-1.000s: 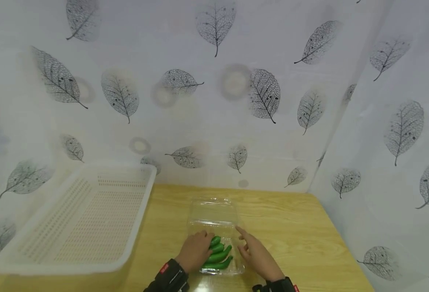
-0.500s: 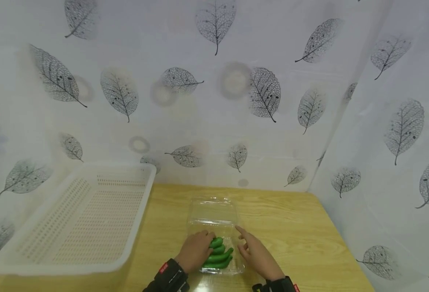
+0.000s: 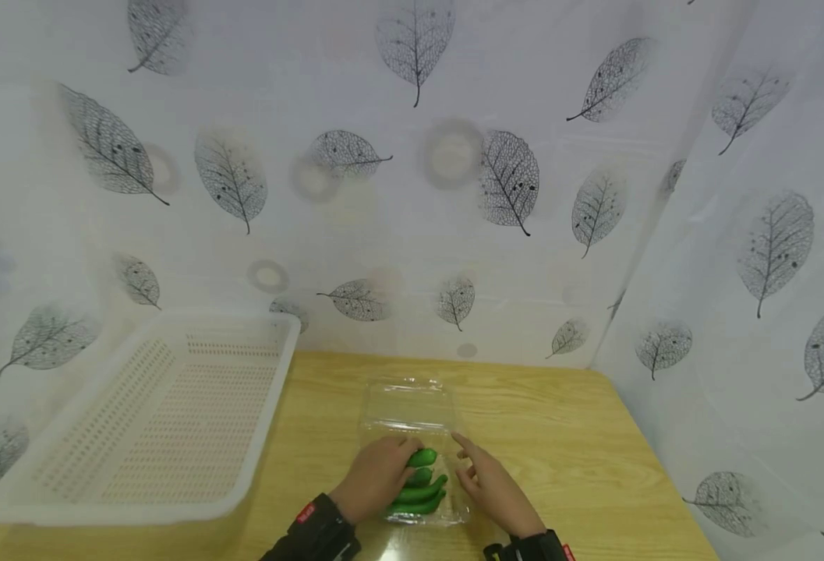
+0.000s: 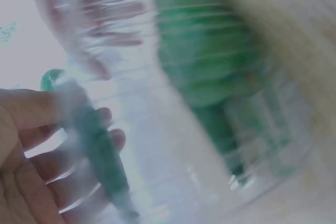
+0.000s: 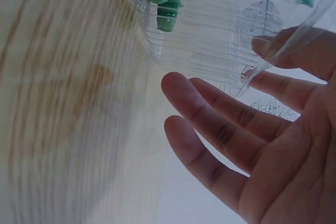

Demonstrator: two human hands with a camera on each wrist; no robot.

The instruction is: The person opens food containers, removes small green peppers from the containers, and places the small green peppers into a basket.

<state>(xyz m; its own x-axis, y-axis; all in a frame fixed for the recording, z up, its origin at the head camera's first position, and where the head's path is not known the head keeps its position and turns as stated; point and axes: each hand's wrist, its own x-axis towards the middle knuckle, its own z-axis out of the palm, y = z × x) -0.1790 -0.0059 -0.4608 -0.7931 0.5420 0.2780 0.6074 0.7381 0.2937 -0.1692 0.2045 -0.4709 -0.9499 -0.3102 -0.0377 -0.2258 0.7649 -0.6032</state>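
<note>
A clear plastic clamshell box point(image 3: 447, 510) lies with its lid tipped back, holding several green vegetables that look like small cucumbers point(image 3: 420, 506). My left hand point(image 3: 376, 477) reaches in over the box's left side. Its thumb and fingers hold the farthest cucumber point(image 4: 97, 145), whose end point(image 3: 422, 457) shows past the fingertips in the head view. My right hand point(image 3: 492, 487) is at the box's right wall, fingers loosely spread. In the right wrist view its thumb point(image 5: 270, 48) and forefinger lie right at the clear rim, with nothing gripped. The left wrist view is partly blurred.
A large white perforated basket point(image 3: 257, 467) stands to the left on the wooden table point(image 3: 538, 413). Behind and to the right hangs a pale leaf-patterned cloth point(image 3: 397, 226), meeting the table's back edge. The open lid point(image 3: 410, 403) lies toward the back.
My left hand has shifted slightly up, and the farthest cucumber has moved away from the others in the box, its end turned. The right hand and the box have stayed in place.
</note>
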